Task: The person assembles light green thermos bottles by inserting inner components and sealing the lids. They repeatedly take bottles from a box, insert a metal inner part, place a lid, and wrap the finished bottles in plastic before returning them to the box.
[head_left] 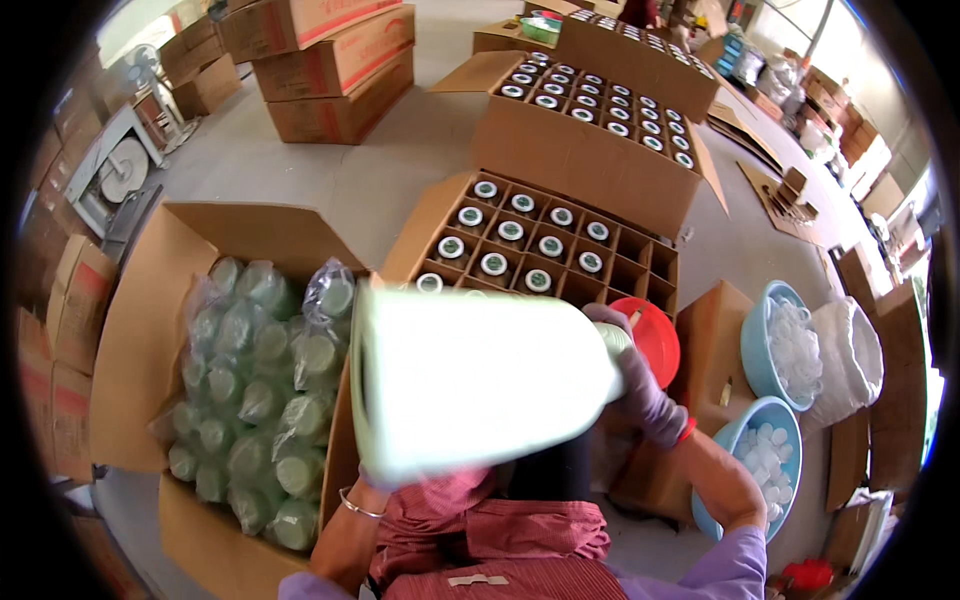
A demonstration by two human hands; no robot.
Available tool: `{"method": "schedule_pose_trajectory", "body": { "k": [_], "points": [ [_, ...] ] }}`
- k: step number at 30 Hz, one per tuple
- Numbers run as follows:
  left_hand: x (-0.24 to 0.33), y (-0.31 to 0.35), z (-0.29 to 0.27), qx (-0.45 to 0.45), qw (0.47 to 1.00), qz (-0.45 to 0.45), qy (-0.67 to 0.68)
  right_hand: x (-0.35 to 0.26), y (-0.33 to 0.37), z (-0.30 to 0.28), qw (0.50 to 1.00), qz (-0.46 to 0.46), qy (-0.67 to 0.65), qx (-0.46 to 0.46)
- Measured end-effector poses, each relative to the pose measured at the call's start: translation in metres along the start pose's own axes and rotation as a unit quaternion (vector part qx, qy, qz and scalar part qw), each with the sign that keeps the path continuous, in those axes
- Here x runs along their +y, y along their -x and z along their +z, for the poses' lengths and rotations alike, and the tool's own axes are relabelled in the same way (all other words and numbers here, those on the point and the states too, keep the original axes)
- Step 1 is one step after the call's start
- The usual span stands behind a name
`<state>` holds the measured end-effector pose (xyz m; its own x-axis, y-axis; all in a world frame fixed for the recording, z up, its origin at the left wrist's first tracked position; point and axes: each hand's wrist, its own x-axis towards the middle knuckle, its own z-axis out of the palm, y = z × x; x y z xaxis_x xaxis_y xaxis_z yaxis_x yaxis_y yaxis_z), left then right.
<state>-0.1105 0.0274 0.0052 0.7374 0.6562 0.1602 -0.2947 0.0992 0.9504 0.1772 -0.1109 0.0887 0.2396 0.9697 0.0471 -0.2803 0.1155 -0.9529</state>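
Observation:
A large pale green bottle (480, 375), blurred and washed out by glare, is held sideways close in front of me. Its narrower neck (614, 338) points right, where my gloved right hand (645, 395) is closed around it. Behind the bottle's lower left edge, my left hand (370, 480) is almost wholly hidden; only the wrist with a bracelet shows clearly, so its fingers cannot be made out. Beyond the bottle, a divided carton (655, 232) holds several capped bottles (511, 230), with some compartments unfilled. A red bowl (660, 345) sits at that carton's near right corner.
On the left, an open carton (135, 350) holds several green bottles in clear plastic (255, 385). Two blue basins (748, 290) (705, 510) with white pieces stand right, beside a white sack (845, 350). Farther off are another filled carton (580, 150) and stacked boxes (335, 110).

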Motion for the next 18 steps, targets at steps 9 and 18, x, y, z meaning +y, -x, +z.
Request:
{"method": "schedule_pose_trajectory", "body": {
  "k": [9,18],
  "points": [
    [0.01,0.002,-0.004,-0.22,0.763,0.228,-0.563,-0.006,-0.064,-0.018,0.962,0.155,0.138,-0.177],
    [0.016,-0.088,-0.281,0.212,0.602,-0.05,-0.768,0.022,-0.065,0.019,0.953,0.186,0.141,-0.193]
  ]
}}
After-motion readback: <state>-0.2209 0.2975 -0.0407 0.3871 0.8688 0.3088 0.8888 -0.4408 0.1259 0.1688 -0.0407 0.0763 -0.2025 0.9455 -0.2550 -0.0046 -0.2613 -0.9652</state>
